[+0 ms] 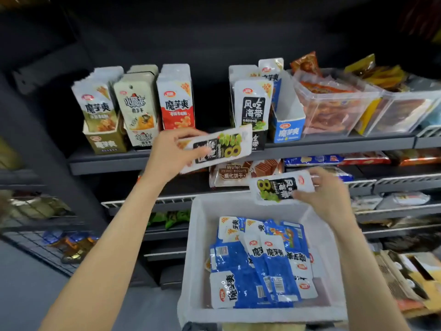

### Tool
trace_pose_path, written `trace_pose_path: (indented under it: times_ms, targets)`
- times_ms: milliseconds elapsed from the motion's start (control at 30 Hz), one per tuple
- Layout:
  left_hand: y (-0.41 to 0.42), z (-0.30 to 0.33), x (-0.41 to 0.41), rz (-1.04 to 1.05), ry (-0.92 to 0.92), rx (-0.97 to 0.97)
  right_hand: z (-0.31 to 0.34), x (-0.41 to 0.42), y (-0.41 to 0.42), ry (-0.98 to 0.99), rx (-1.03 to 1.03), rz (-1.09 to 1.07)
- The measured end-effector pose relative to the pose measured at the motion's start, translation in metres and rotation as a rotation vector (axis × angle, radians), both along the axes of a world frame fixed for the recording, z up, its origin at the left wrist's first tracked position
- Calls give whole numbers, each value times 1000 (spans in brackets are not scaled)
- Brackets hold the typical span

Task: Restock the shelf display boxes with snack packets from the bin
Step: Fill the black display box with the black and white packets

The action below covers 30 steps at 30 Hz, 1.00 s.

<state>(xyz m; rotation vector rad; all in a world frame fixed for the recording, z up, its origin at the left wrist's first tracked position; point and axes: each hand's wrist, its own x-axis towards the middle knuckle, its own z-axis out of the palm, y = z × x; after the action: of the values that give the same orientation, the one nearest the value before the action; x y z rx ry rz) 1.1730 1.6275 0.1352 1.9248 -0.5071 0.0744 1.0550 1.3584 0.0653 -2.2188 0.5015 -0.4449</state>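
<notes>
Left hand (pixel 171 151): raised at centre frame, fingers and thumb pinching a black-and-white packet (pixel 219 148) held sideways, just in front of the shelf edge. Right hand (pixel 327 194): at 3 o'clock from centre, fingers curled round a second black-and-white packet (pixel 279 187), also sideways, above the far rim of the bin.

Bin (pixel 198 247): white, square, at 6 o'clock, holding a loose heap of blue-and-white packets (pixel 260 263) lying flat and overlapping.

Upper shelf (pixel 107 163): dark grey board running from 9 o'clock to 3 o'clock. Display boxes standing on it, left to right: olive box (pixel 105 142) with upright packets; cream box (pixel 140 137) with upright packets; red-and-white packets (pixel 176 101) standing upright, their box hidden behind the left hand; black box (pixel 259 139) with upright black-and-white packets (pixel 253 106), directly behind the packet in the left hand; blue box (pixel 288 130), with a few packets at its back. Clear tubs (pixel 338 101) of orange-red snacks beyond, toward 2 o'clock.

Lower shelf: wafer biscuit pack (pixel 233 173) between the two hands; long flat packs (pixel 334 160) to its right.

Room: dark back wall (pixel 214 32) behind the shelving; grey floor at 7 o'clock; wire racks (pixel 43 247) with blurred goods at 8 o'clock; cardboard cartons (pixel 410 275) at 4 o'clock.
</notes>
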Motion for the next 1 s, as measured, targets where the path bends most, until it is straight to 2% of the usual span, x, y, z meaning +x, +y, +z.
trace_pose_path:
  times_ms: [100, 200, 367, 467, 600, 700, 833, 933, 1000]
  targets:
    - [-15, 21, 19, 55, -87, 6, 16, 16, -9, -234, 138, -68]
    - [-34, 41, 32, 87, -124, -98, 31, 29, -11, -406, 441, -47]
    - [-64, 69, 47, 53, -264, -131, 46, 46, -16, -509, 522, -18]
    - [-79, 76, 56, 23, -380, -43, 51, 51, -18, -534, 495, -17]
    - [-97, 68, 62, -12, -515, 281, 63, 56, -16, -615, 543, -26]
    - [-101, 63, 66, -5, -541, 441, 76, 58, -14, -731, 583, -46]
    - [-99, 70, 69, -46, -559, 499, 91, 63, -12, -845, 653, 26]
    - [-91, 79, 76, -43, -679, 474, 99, 68, -11, -859, 662, 45]
    - [-91, 78, 82, -53, -678, 550, 100, 72, -10, -848, 648, 54]
